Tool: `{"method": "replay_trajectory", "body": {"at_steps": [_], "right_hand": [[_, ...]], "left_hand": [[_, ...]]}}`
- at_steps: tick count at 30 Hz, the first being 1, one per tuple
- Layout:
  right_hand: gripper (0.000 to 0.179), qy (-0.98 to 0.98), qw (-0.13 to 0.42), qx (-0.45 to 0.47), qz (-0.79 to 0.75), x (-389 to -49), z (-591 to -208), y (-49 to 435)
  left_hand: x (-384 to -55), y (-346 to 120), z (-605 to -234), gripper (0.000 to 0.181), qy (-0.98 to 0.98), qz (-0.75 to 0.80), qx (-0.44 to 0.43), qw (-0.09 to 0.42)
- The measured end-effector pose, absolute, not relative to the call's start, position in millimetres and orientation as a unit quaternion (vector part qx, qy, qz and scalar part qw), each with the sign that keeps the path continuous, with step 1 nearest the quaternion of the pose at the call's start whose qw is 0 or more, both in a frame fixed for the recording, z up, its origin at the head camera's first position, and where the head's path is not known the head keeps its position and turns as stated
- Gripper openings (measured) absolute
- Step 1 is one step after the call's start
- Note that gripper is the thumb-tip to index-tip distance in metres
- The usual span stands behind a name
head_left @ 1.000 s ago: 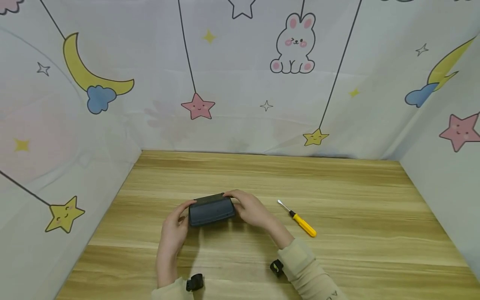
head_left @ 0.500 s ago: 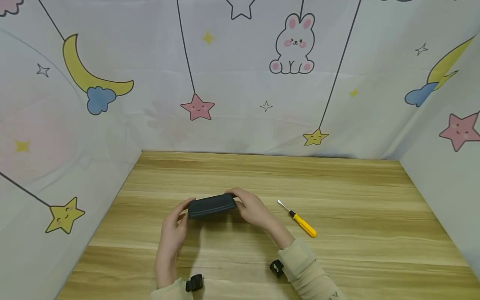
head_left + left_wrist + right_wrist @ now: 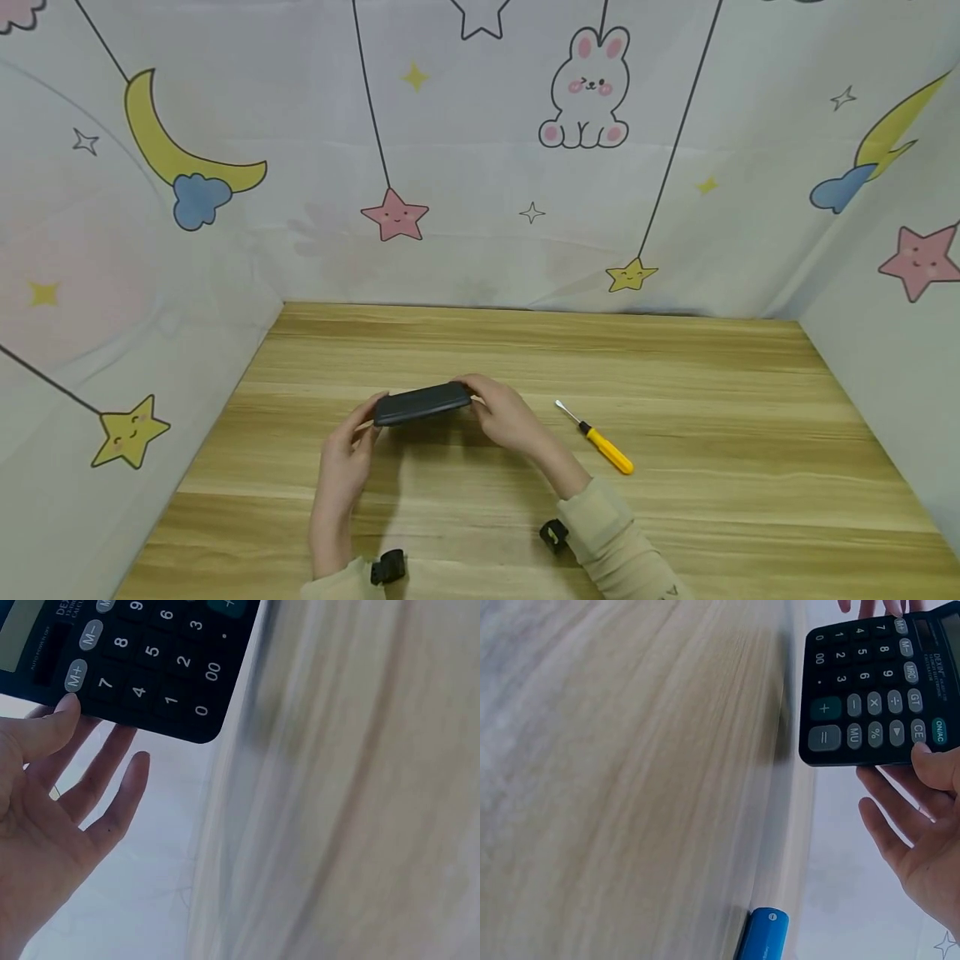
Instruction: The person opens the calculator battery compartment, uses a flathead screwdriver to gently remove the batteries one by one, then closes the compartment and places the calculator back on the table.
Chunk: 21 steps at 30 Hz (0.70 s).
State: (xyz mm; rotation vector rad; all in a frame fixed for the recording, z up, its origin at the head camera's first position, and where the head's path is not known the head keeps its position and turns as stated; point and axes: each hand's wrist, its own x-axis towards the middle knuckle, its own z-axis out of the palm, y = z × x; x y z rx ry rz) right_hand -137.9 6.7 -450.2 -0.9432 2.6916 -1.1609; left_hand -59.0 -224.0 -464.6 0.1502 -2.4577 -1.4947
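Observation:
Both hands hold a black calculator [image 3: 422,404] above the table, one at each end. In the head view it is tilted so that only a thin dark side shows and its keys are hidden. The keypad faces the wrist cameras. My left hand [image 3: 345,467] pinches one end, thumb by the M+ key [image 3: 75,676] and the other fingers behind. At the opposite end my right hand [image 3: 508,417] grips with its thumb by the CE key [image 3: 918,732]; its lower fingers are spread out.
A screwdriver [image 3: 596,438] with a yellow handle lies on the wooden table [image 3: 712,400], right of the right hand. A blue battery [image 3: 764,935] shows at the bottom of the right wrist view. Patterned cloth walls [image 3: 480,167] stand behind and at both sides.
The calculator has tipped in both hands, so its visible face has narrowed to a thin strip in the head view. The hands have barely shifted; the screwdriver has stayed put.

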Motion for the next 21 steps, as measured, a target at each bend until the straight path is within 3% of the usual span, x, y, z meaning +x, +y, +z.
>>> {"method": "replay_trajectory", "body": {"at_steps": [12,21], "right_hand": [[0.036,0.867,0.046,-0.302,-0.394,-138.5,-451.3,4.0],[0.013,0.87,0.037,-0.296,-0.393,-139.9,-452.6,2.0]], "left_hand": [[-58.1,-223.9,-464.8,0.041,-0.843,-0.516,0.07,0.133],[-58.4,-223.2,-461.7,0.041,-0.837,-0.529,0.098,0.102]]}}
